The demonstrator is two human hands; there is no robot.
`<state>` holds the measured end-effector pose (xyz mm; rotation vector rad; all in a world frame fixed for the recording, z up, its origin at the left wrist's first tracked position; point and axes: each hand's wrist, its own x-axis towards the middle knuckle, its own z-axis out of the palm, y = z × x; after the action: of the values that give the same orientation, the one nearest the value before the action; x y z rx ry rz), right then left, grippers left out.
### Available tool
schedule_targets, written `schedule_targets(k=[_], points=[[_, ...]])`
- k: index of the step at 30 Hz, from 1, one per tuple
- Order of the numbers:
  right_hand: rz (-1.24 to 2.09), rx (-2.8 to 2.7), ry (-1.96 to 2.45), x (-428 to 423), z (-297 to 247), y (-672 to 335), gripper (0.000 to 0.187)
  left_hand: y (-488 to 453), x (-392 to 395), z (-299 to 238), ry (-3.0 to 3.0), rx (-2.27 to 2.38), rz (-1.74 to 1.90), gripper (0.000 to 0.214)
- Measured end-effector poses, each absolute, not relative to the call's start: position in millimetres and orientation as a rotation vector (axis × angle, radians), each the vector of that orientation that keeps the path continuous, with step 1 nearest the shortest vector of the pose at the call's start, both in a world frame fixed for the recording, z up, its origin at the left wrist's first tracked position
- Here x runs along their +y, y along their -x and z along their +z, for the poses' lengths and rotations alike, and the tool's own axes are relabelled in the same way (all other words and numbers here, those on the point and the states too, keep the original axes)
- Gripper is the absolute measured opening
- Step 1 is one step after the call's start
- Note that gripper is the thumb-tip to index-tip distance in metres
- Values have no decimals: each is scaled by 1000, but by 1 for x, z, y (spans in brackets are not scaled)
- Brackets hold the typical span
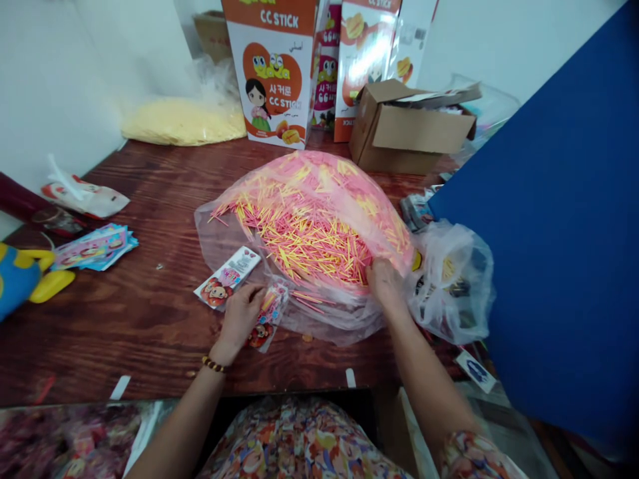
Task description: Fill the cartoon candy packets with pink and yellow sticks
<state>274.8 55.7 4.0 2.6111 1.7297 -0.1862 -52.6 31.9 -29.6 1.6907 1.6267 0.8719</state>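
Note:
A large clear plastic bag (239,179) lies open on the table, filled with thin pink and yellow sticks (319,246). At its right side my right hand (385,279) reaches into the sticks, its fingers curled; what they hold is hidden. My left hand (243,313) is closed on the edge of a small clear printed packet (272,306), with pink and yellow showing inside. Just beyond that hand, a stack of flat printed packets (227,278) rests partly over the bag's edge. A few loose sticks (309,301) lie near the bag's front.
Tall printed cartons (274,80) and an open cardboard box (419,130) stand at the back. A knotted clear bag (452,283) sits at right, beside a blue panel (564,233). Blue packets (97,247), a tissue pack (87,196) and a yellow-blue toy (24,279) lie left.

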Motion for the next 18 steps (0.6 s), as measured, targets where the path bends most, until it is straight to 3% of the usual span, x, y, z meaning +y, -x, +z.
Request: schedule_targets(k=[6,12,18], points=[[-259,1579,-2742,69,-1,-263,41,50,40,-31,-2033,1739,772,31],[-415,1480,-2841,80,0,-263,46,74,100,-19,-1934,2210,630,38],[-424,1439,-2894,84,-1,-261,41,87,127,-34,-1910,2266,452,38]])
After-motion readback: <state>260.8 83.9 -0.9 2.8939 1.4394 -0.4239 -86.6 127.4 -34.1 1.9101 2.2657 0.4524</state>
